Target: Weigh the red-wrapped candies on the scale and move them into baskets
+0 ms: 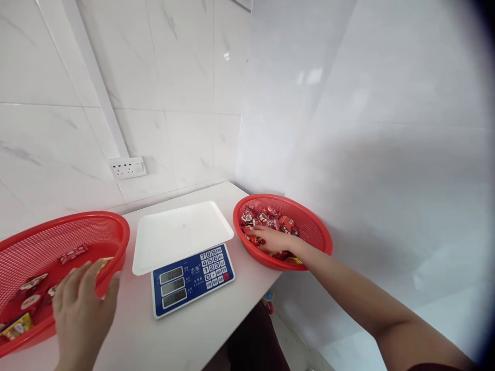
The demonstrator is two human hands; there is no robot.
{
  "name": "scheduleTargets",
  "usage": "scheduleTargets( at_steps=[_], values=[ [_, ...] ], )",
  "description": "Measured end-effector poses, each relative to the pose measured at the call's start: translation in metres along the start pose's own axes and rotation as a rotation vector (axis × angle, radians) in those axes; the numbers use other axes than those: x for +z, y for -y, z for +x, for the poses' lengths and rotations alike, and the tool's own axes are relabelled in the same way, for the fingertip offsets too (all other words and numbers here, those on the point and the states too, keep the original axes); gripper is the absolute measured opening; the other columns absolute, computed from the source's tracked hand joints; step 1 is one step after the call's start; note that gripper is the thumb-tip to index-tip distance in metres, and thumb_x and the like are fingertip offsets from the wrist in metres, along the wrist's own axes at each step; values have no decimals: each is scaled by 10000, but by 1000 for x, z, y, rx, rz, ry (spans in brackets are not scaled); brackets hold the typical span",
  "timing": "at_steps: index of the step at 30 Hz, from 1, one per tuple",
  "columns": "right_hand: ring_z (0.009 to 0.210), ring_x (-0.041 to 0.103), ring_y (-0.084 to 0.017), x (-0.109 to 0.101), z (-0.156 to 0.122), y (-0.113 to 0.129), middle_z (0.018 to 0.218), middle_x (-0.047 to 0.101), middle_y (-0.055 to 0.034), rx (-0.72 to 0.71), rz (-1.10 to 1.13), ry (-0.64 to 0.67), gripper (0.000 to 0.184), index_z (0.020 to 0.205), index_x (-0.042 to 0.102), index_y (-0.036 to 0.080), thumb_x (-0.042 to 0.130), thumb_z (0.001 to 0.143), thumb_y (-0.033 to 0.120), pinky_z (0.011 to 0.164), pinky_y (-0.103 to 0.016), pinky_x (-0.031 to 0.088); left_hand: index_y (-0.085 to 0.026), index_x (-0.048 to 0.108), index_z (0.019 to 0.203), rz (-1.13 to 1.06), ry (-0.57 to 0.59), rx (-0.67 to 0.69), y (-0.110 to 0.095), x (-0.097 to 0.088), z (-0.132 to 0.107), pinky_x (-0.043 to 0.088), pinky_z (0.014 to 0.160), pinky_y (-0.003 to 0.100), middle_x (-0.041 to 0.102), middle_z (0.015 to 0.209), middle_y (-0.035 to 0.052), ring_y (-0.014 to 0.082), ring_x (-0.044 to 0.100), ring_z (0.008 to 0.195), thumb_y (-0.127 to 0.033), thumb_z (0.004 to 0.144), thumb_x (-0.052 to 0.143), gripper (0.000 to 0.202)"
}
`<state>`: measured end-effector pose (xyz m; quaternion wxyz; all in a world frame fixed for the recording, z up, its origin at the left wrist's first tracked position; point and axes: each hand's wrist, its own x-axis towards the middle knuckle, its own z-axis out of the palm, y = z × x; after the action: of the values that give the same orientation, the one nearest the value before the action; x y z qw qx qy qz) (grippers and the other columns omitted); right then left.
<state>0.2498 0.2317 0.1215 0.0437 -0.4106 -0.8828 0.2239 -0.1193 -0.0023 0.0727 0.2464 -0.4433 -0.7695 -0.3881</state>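
Note:
My left hand (83,304) is at the near rim of the left red basket (112,224), its thumb and fingers apart. Just beyond its fingertips shows a yellowish packet (104,263), partly hidden. Inside that basket lie a few red wrapped snacks (73,253) and a yellow-and-blue packet (18,327). My right hand (270,240) reaches into the right red basket (315,224), fingers spread over a pile of small red wrapped snacks (266,220). Its fingertips touch the pile; nothing is plainly gripped there. Between the baskets stands a scale with a bare white pan (183,232).
The scale's blue panel (193,278) carries three displays and a keypad facing me. All stand on a white table (135,345) against tiled walls. A wall socket (127,167) sits behind the table. The right basket is near the table's right edge.

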Motion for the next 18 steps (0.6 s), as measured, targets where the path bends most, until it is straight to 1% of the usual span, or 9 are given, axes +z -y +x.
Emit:
scheduleTargets(
  at_steps=[2,3,5,7,9,11,14,16,18],
  values=[
    [1065,568,-287,4,2,-8,1329,491,-84,50,-27,33,695,1260,525,290,680,599,138,799,-330,471,-282,460,1253,-7,-90,157,-12,10,-12,264,1062,502,473,1338,67,316,379,1267,-375,839,495,426],
    [996,602,-275,4,2,-11,1293,523,-85,68,-39,36,679,1248,536,290,674,601,133,751,-313,477,-242,494,1229,-7,-115,219,-16,13,-16,274,1055,512,512,1296,104,327,395,1256,-344,837,511,405],
    [872,634,-234,1,3,-16,1152,616,-65,86,-57,32,543,1141,612,275,657,619,129,684,-272,467,-188,535,1185,-18,-124,287,-15,18,-20,276,1048,536,558,1224,157,345,399,1252,-297,832,529,370],
    [770,631,-201,-7,2,-22,954,676,-35,98,-69,16,364,976,669,245,648,633,127,632,-243,449,-191,557,1144,-33,-130,323,-9,19,-22,296,1041,536,596,1155,155,338,417,1242,-263,822,543,330],
    [719,614,-179,-16,1,-30,830,676,-12,122,-85,-25,239,870,666,223,624,657,122,612,-229,430,-201,574,1101,-39,-141,352,-2,19,-23,330,1032,517,626,1084,139,324,458,1210,-232,810,559,293],
    [742,602,-169,-24,-1,-37,841,664,-13,156,-104,-95,208,859,642,209,550,706,101,627,-227,417,-191,587,1059,-34,-153,368,3,19,-23,351,1023,511,639,1030,137,323,495,1173,-215,804,565,256],
    [844,588,-170,-35,-4,-43,972,643,-40,197,-117,-171,268,940,607,197,451,755,81,671,-232,412,-173,599,1017,-33,-159,385,4,20,-23,362,1012,518,645,999,142,328,522,1138,-216,807,557,218],
    [808,596,-163,-37,-5,-42,965,646,-38,201,-105,-127,276,970,608,203,457,760,108,644,-225,417,-159,608,993,-36,-166,387,3,20,-23,372,1003,515,649,983,150,329,540,1112,-211,807,554,200],
    [715,604,-153,-33,-7,-38,906,661,-19,195,-87,-17,297,970,635,224,553,697,139,584,-211,419,-146,617,969,-43,-175,384,3,20,-24,385,992,509,654,963,155,328,558,1084,-208,802,559,187]
  ],
)
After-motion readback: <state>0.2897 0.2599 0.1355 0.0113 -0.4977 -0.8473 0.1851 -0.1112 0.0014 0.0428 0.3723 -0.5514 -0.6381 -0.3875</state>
